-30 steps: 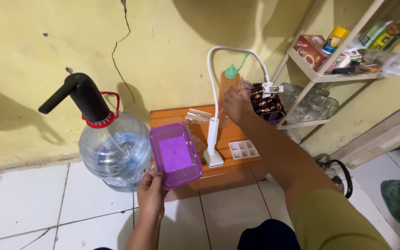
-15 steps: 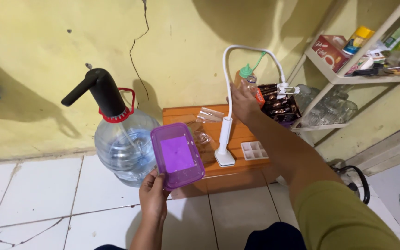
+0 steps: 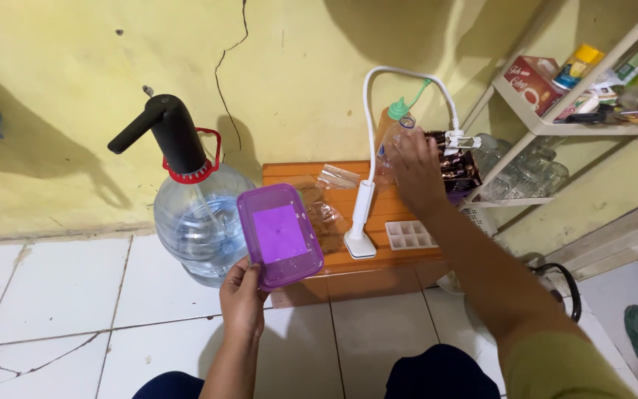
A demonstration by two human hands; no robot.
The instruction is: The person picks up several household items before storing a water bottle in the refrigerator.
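On the wall shelf at upper right: a red box (image 3: 528,77) lying tilted, a yellow can (image 3: 578,63) beside it, green packets further right. Dark sachets (image 3: 458,164) hang in a strip above the orange stool (image 3: 396,255). Left hand (image 3: 241,295) grips the near edge of a purple lidded container (image 3: 279,236), fingers curled round it; its long axis runs away from the person, tilted slightly left, lid facing up. Right hand (image 3: 416,171), fingers partly spread, closes on a small clear bottle (image 3: 395,140) held upright beside the orange squeeze bottle (image 3: 390,120)
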